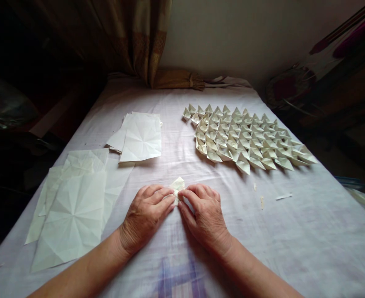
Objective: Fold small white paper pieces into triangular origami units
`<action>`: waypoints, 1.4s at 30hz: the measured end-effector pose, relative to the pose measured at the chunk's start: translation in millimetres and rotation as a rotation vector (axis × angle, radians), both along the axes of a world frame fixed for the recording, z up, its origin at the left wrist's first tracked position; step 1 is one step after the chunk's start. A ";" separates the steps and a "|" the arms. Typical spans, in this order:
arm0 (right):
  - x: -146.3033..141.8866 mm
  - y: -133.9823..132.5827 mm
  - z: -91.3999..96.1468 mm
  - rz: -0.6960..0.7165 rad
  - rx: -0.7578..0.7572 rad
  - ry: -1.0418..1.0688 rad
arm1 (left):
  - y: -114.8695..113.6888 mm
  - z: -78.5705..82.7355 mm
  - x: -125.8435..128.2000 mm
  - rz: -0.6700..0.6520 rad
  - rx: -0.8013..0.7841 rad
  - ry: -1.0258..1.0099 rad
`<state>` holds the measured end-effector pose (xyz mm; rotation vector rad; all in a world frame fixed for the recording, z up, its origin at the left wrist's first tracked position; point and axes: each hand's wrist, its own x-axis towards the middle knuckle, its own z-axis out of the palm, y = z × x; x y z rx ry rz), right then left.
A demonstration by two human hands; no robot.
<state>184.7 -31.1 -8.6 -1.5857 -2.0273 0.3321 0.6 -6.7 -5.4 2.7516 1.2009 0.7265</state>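
Observation:
Between my hands is a small piece of folded cream paper [178, 183], its pointed top showing above my fingers and the rest partly covered by them. My left hand [150, 211] pinches its left side with thumb and fingertips. From the other side my right hand [202, 209] grips it the same way, the two thumbs almost meeting. Both hands rest low over the cloth. Ahead and to the right stand several rows of folded paper boats [232, 134], packed closely together with their points up.
Creased paper sheets [73, 211] lie spread on the left, and a smaller stack of sheets [142, 136] sits farther back. A thin paper strip [283, 196] and small scraps [262, 202] lie on the right of the pale sheet-covered surface [309, 240]. A curtain [145, 45] hangs at the far edge.

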 end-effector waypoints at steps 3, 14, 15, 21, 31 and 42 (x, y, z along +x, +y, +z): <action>0.0 0.1 0.3 0.000 -0.005 -0.006 | -1.5 -0.2 -3.3 -0.060 0.073 0.052; 1.5 -0.2 -1.5 0.009 0.002 -0.005 | 0.2 2.7 -1.0 -0.103 0.072 0.106; 2.7 -0.4 -2.3 0.016 0.003 0.004 | 0.4 3.8 -0.3 -0.107 0.068 0.108; 21.3 -2.6 -5.2 0.202 0.066 0.013 | 0.8 4.1 -2.2 -0.119 0.049 0.131; 55.2 13.3 0.4 0.559 0.130 -0.297 | -0.5 7.2 -8.4 -0.128 -0.036 0.209; 55.0 21.8 3.3 0.691 0.232 -0.370 | 5.3 -0.9 -30.7 -0.228 -0.040 0.376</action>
